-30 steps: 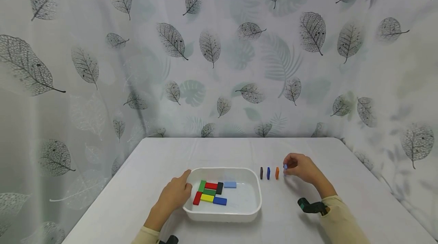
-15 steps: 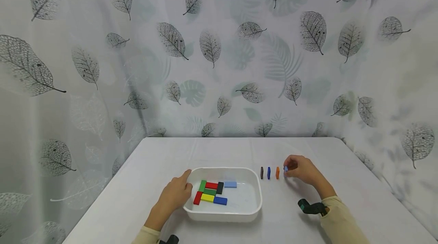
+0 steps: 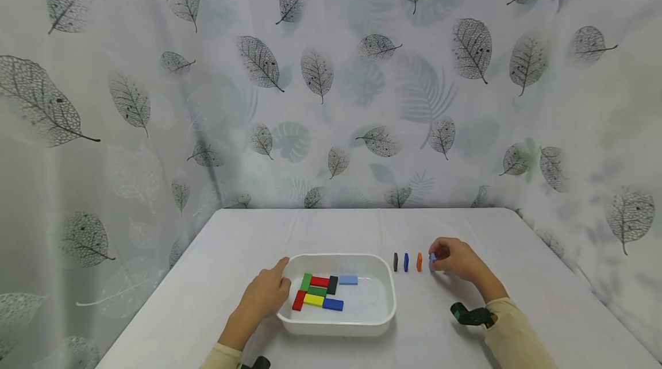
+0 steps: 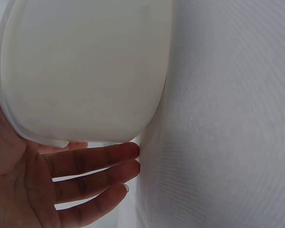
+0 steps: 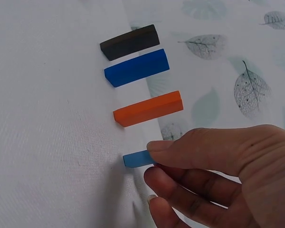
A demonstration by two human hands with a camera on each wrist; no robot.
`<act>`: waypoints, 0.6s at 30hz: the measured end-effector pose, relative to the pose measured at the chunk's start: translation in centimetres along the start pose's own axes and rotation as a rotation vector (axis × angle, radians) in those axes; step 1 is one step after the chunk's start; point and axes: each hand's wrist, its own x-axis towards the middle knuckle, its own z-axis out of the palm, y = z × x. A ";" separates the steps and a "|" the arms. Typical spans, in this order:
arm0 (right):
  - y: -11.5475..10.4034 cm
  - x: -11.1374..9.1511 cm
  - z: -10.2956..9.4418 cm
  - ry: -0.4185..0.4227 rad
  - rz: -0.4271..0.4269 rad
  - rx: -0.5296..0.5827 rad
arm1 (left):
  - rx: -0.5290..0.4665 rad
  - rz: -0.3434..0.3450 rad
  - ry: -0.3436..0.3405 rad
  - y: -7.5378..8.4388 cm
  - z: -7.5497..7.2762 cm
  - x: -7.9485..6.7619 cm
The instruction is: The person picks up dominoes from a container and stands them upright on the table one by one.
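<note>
Right hand (image 3: 456, 257) pinches a light-blue block (image 5: 137, 159) upright, its grip nearer the desk's (image 3: 424, 329) right edge; left hand (image 3: 262, 293), fingers loosely extended, touches the white tray (image 3: 338, 329)!

Your tray (image 3: 336, 329) at six o'clock looks like smooth, faintly glossy plastic; at its two o'clock, your blocks (image 5: 148, 109) look smooth, matt. Beneath, you see finely woven matt cloth (image 4: 228, 118); at twelve, a smooth, cloth-like curtain (image 3: 331, 116).

From the head, looks forward and down over desk (image 3: 434, 337), white tray (image 3: 336, 330) and upright blocks (image 3: 419, 262); from left wrist, shares the tray close up; from right, the blocks.
</note>
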 end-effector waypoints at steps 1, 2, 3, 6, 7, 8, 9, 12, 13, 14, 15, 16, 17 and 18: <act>0.0 0.0 0.0 -0.003 -0.002 0.001 | 0.001 -0.001 0.000 0.0 0.0 0.0; 0.0 -0.1 -0.1 -0.005 -0.006 -0.001 | 0.001 -0.001 0.000 0.0 0.0 0.0; 0.0 -0.1 -0.1 -0.008 -0.012 -0.002 | 0.002 -0.002 -0.001 0.0 0.0 0.0; -0.1 -0.2 -0.4 -0.014 -0.031 0.002 | 0.002 -0.004 -0.003 0.0 0.0 0.0; -0.1 -0.3 -0.6 -0.013 -0.038 0.003 | 0.001 -0.004 -0.004 0.0 0.0 0.0; -0.2 -0.4 -0.7 -0.012 -0.046 0.006 | -0.001 -0.005 -0.005 0.0 0.0 0.0; -0.3 -0.4 -0.9 -0.007 -0.048 0.011 | -0.002 -0.005 -0.006 0.0 0.0 0.0; -0.7 -0.6 -1.4 0.004 -0.066 0.016 | -0.004 -0.006 -0.008 0.0 0.0 0.0; -0.9 -0.6 -1.5 0.013 -0.064 0.018 | -0.003 -0.006 -0.008 -0.1 0.0 0.0; -1.1 -0.6 -1.5 0.022 -0.065 0.019 | -0.003 -0.005 -0.009 -0.1 0.1 0.0; -1.3 -0.6 -1.6 0.032 -0.069 0.018 | -0.003 -0.005 -0.008 -0.1 0.1 0.1; -1.6 -0.6 -1.6 0.040 -0.078 0.016 | -0.003 -0.004 -0.008 -0.1 0.1 0.1; -1.9 -0.6 -1.7 0.052 -0.086 0.013 | -0.003 -0.004 -0.008 -0.1 0.1 0.1; -2.2 -0.6 -1.7 0.066 -0.095 0.010 | -0.004 -0.004 -0.008 -0.1 0.1 0.1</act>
